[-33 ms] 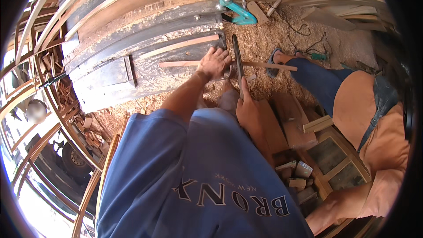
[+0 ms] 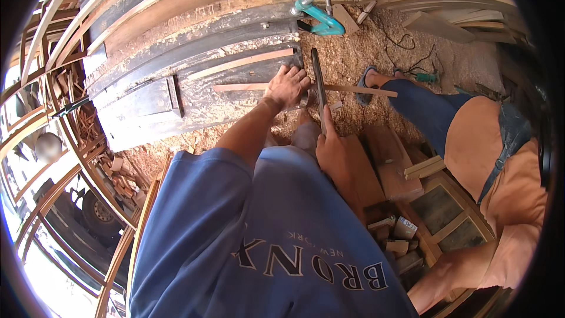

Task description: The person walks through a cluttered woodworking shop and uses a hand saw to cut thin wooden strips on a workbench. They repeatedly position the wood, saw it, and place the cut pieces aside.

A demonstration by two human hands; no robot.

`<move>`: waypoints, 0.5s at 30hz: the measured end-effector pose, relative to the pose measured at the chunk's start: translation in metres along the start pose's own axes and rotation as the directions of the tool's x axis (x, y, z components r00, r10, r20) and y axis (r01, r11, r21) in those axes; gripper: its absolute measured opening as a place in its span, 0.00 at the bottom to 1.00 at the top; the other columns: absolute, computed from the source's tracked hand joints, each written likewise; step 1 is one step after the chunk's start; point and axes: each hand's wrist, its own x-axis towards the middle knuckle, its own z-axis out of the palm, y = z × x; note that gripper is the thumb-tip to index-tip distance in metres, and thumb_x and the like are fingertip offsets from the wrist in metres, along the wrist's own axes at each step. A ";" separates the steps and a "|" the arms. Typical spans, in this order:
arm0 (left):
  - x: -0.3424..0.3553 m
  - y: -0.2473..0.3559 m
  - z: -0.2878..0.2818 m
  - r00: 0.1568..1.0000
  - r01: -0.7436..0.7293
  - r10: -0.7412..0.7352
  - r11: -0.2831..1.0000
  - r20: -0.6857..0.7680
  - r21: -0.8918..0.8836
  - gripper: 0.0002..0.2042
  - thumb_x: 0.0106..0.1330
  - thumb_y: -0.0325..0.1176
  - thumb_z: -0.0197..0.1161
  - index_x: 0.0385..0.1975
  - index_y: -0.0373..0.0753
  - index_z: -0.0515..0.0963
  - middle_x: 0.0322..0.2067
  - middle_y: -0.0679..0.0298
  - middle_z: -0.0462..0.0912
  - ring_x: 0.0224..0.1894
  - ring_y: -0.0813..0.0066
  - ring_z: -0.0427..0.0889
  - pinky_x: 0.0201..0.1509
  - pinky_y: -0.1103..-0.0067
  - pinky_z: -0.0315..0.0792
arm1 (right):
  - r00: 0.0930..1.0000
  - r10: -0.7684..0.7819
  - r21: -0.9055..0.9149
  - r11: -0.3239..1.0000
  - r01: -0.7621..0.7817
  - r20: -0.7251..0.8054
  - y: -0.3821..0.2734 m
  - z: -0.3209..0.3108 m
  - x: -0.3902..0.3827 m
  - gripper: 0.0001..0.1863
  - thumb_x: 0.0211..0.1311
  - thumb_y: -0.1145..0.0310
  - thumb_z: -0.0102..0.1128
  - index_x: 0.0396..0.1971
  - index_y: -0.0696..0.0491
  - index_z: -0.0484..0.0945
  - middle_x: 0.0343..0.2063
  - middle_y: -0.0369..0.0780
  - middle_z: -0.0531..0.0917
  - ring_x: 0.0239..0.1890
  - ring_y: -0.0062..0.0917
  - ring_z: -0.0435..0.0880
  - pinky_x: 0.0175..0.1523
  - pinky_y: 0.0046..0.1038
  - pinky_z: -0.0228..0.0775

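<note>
My left hand (image 2: 287, 87) presses a thin wooden strip (image 2: 365, 89) down at the right edge of the dark workbench (image 2: 206, 106), its fingers bent over the strip. Past the edge, the strip sticks out to the right over the floor. In my right hand (image 2: 334, 147) is what looks like a handsaw (image 2: 318, 79), seen nearly edge-on as a narrow dark blade. It crosses the strip just right of my left hand; the teeth and most of the handle are hidden. A second thin strip (image 2: 241, 63) lies on the bench beyond my left hand.
A teal clamp (image 2: 322, 20) grips the bench's far right corner. To the right stands a person in an orange top (image 2: 479, 132), one sandalled foot near the strip's free end. Wood shavings (image 2: 347, 62) cover the floor; boards (image 2: 391, 165) and a wooden frame (image 2: 453, 224) lie at lower right.
</note>
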 end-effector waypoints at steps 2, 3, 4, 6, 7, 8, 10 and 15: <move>0.001 -0.002 0.000 0.999 0.025 -0.024 0.998 0.027 -0.057 0.13 0.64 0.41 0.56 0.45 0.45 0.75 0.45 0.64 0.75 0.54 0.67 0.70 0.59 0.65 0.59 | 0.999 0.029 -0.029 0.999 -0.029 0.022 -0.006 -0.001 0.000 0.37 0.67 0.70 0.44 0.75 0.44 0.46 0.38 0.63 0.81 0.41 0.59 0.80 0.49 0.53 0.70; 0.002 -0.003 0.000 0.999 0.035 -0.032 0.996 0.037 -0.080 0.13 0.64 0.41 0.56 0.44 0.45 0.75 0.45 0.64 0.75 0.54 0.67 0.70 0.59 0.65 0.59 | 1.000 0.023 -0.028 0.999 -0.023 0.004 -0.008 -0.002 0.001 0.37 0.67 0.70 0.44 0.75 0.44 0.46 0.38 0.63 0.81 0.42 0.59 0.80 0.49 0.53 0.70; 0.002 -0.003 0.000 0.999 0.033 -0.033 0.994 -0.004 -0.104 0.13 0.63 0.41 0.57 0.44 0.45 0.75 0.45 0.65 0.75 0.54 0.67 0.70 0.59 0.65 0.59 | 0.996 0.084 -0.062 0.995 -0.081 0.041 -0.010 -0.003 0.000 0.37 0.67 0.70 0.44 0.75 0.44 0.45 0.39 0.63 0.81 0.42 0.59 0.80 0.50 0.53 0.70; 0.002 -0.004 0.001 0.999 0.028 -0.031 0.990 -0.016 -0.138 0.14 0.56 0.39 0.61 0.41 0.45 0.74 0.43 0.64 0.74 0.53 0.64 0.70 0.58 0.65 0.59 | 0.981 0.178 -0.128 0.978 -0.167 0.080 -0.013 -0.007 -0.001 0.37 0.67 0.70 0.43 0.75 0.44 0.45 0.42 0.63 0.80 0.44 0.60 0.80 0.51 0.53 0.70; 0.003 -0.005 0.002 0.999 0.020 -0.027 0.987 -0.045 -0.160 0.15 0.52 0.37 0.63 0.40 0.45 0.73 0.42 0.64 0.73 0.53 0.63 0.70 0.58 0.64 0.59 | 0.987 0.148 -0.128 0.982 -0.138 0.067 -0.014 -0.009 -0.004 0.37 0.67 0.71 0.43 0.75 0.44 0.45 0.43 0.62 0.80 0.45 0.60 0.79 0.52 0.53 0.70; 0.002 -0.006 0.004 1.000 0.016 -0.018 0.996 -0.016 -0.084 0.17 0.62 0.43 0.59 0.48 0.45 0.76 0.44 0.66 0.75 0.53 0.67 0.70 0.59 0.66 0.59 | 0.988 0.142 -0.144 0.981 -0.132 0.062 -0.016 -0.011 -0.004 0.37 0.67 0.71 0.43 0.75 0.44 0.45 0.44 0.62 0.80 0.46 0.60 0.79 0.53 0.52 0.69; 0.002 -0.007 0.008 0.999 -0.004 0.001 0.996 -0.041 -0.092 0.18 0.62 0.44 0.59 0.50 0.45 0.75 0.44 0.66 0.75 0.52 0.67 0.70 0.59 0.66 0.59 | 0.985 0.157 -0.135 0.980 -0.146 0.076 -0.023 -0.015 -0.012 0.37 0.67 0.72 0.44 0.75 0.44 0.45 0.46 0.62 0.79 0.47 0.59 0.79 0.54 0.52 0.69; 0.004 -0.009 0.021 0.984 -0.022 -0.012 0.981 -0.178 -0.190 0.17 0.50 0.41 0.66 0.38 0.44 0.73 0.40 0.64 0.73 0.49 0.64 0.70 0.55 0.63 0.59 | 0.998 0.063 -0.094 0.994 -0.062 0.014 -0.038 -0.031 -0.052 0.38 0.67 0.74 0.45 0.75 0.44 0.44 0.47 0.63 0.78 0.47 0.57 0.80 0.53 0.51 0.69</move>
